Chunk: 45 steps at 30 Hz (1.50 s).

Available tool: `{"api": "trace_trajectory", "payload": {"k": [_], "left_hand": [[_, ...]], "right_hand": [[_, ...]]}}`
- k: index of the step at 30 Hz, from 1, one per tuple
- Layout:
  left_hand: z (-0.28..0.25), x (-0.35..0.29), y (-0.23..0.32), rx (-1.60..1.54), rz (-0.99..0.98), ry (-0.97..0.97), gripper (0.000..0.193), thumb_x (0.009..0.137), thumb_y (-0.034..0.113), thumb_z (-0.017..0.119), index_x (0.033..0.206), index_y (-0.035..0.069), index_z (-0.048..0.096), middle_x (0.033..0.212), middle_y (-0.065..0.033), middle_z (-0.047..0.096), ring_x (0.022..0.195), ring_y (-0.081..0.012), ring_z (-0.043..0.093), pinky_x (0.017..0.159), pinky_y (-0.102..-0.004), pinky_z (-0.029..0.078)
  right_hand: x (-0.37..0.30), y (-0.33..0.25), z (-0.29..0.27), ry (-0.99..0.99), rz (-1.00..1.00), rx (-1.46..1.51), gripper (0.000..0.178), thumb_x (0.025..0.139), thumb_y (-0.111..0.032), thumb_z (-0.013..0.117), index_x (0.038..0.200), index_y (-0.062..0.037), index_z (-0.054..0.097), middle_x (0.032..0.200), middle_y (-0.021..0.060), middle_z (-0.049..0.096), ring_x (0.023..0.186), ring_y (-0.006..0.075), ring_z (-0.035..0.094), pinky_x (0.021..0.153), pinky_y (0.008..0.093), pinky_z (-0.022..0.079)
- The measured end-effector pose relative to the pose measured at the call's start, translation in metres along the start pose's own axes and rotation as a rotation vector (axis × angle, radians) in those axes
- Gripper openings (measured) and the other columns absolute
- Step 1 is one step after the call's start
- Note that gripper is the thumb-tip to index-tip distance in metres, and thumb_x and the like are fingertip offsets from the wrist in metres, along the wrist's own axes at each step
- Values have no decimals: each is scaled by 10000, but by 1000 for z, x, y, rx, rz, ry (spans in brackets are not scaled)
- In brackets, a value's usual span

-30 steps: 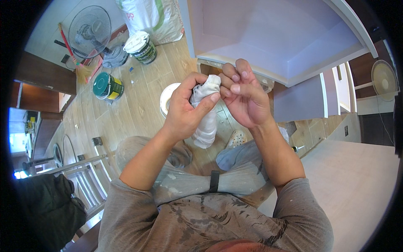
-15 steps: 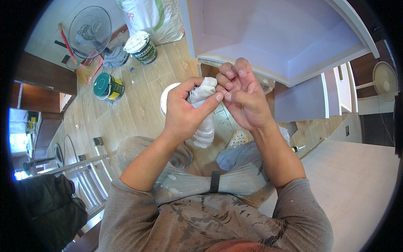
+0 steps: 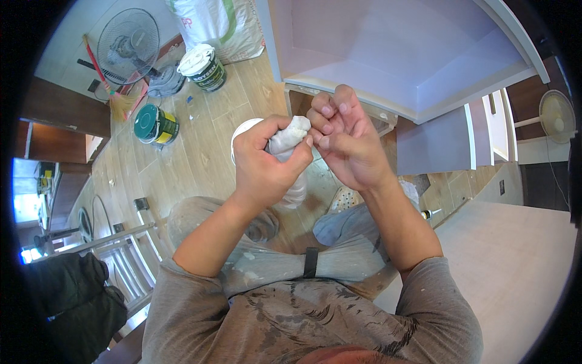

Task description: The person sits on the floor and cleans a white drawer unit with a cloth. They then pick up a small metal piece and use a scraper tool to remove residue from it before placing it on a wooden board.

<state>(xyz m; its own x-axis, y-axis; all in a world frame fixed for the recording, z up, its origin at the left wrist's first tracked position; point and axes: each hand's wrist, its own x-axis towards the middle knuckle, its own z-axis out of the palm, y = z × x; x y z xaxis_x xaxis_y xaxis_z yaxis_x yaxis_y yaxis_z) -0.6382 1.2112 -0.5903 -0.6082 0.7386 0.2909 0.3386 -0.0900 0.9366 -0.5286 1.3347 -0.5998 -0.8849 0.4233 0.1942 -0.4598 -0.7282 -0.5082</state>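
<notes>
A soft white plastic bag point(image 3: 293, 134), bunched into a long roll, is in my left hand point(image 3: 259, 159). Fingers and thumb wrap round its upper part; its lower end hangs below the hand, above the floor. A whitish lump shows at the top of the roll. Right beside it is my right hand point(image 3: 356, 145), palm turned up and fingers curled. Its thumb and forefinger come together close to the bag's top and my left thumb. Whatever they pinch, if anything, is too small to make out. Partly behind my left hand stands a white round tub point(image 3: 237, 134).
An open pale drawer or cabinet box point(image 3: 357, 45) is ahead to the right. Paint pails, one green-lidded point(image 3: 156, 124) and one white-topped point(image 3: 203, 68), stand left. Beyond are a fan point(image 3: 127, 47), broom point(image 3: 123, 106) and sack point(image 3: 218, 27). A ladder point(image 3: 130, 258) lies left; a pale panel point(image 3: 503, 261) is right.
My left hand has turned slightly and shifted a little left with the bag, whose top now looks more rounded. My right hand has moved slightly left, its fingers still curled.
</notes>
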Motion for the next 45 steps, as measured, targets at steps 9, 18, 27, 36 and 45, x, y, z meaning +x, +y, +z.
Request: {"api": "trace_trajectory", "payload": {"k": [9,18,27,36,45], "left_hand": [[2,-4,5,91,16,76,202,732,102,773,871,-23,697,731,-105,680,675,-157,652,639,-292,512],[0,-3,4,110,80,79,179,741,106,780,842,-14,694,710,-91,675,665,-140,643,625,-286,502],[-3,-4,-4,-80,23,47,147,754,83,766,838,-14,694,698,-70,661,643,-118,612,605,-272,481],[0,-4,-5,-7,41,77,147,736,79,760,821,-18,689,678,-76,653,636,-122,613,596,-279,478],[-2,-2,0,28,70,47,158,721,80,774,814,-14,688,680,-80,661,639,-126,629,604,-276,490]], "right_hand": [[0,8,9,9,-16,-56,525,702,209,495,1023,-187,367,1044,11,354,861,102,404,779,233,419],[-1,6,9,-15,-14,-53,531,716,218,523,1035,-173,357,1039,12,359,876,103,405,823,265,423],[-1,2,6,-47,2,44,533,717,213,528,1055,-172,382,1042,15,371,877,108,420,835,271,434],[-1,4,8,-53,-30,-152,488,748,197,531,1037,-162,370,1026,10,358,860,90,394,835,266,421],[-2,2,11,-48,-22,-169,481,762,193,543,1039,-158,365,1028,12,353,861,86,388,830,258,418]]}}
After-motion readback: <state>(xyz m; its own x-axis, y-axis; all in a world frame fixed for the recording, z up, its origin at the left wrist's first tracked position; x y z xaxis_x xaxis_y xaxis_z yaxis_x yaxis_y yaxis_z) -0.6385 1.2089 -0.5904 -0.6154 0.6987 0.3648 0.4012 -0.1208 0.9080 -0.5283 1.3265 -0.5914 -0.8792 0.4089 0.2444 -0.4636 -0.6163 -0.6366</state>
